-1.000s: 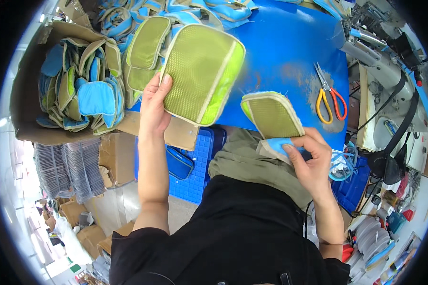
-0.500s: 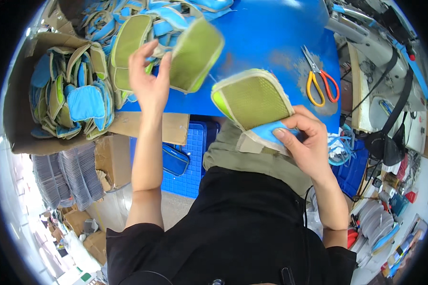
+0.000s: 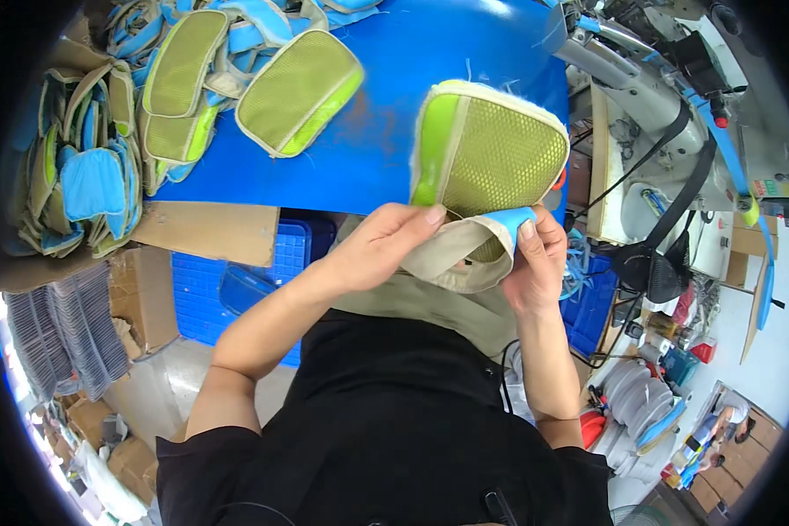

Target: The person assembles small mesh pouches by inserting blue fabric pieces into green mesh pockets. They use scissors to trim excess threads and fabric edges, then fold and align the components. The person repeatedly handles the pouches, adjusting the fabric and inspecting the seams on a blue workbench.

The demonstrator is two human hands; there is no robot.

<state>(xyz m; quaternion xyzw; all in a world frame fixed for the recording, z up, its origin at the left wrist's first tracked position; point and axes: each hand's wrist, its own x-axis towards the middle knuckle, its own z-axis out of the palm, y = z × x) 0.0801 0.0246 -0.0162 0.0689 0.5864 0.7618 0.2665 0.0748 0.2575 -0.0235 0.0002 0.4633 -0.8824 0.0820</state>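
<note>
The left hand and right hand pinch a squarish green mesh piece with beige cloth edging at one o'clock. Its edging looks sewn on, but loose threads poke out. A similar green mesh piece lies unheld at eleven o'clock.

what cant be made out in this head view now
Head view: left hand, some fingertips hidden behind the beige fabric strip.
Head view: curved red-orange piece, partly hidden behind the rounded green mesh panel.
Head view: blue-and-beige fabric pile, cut off by the top edge.
</note>
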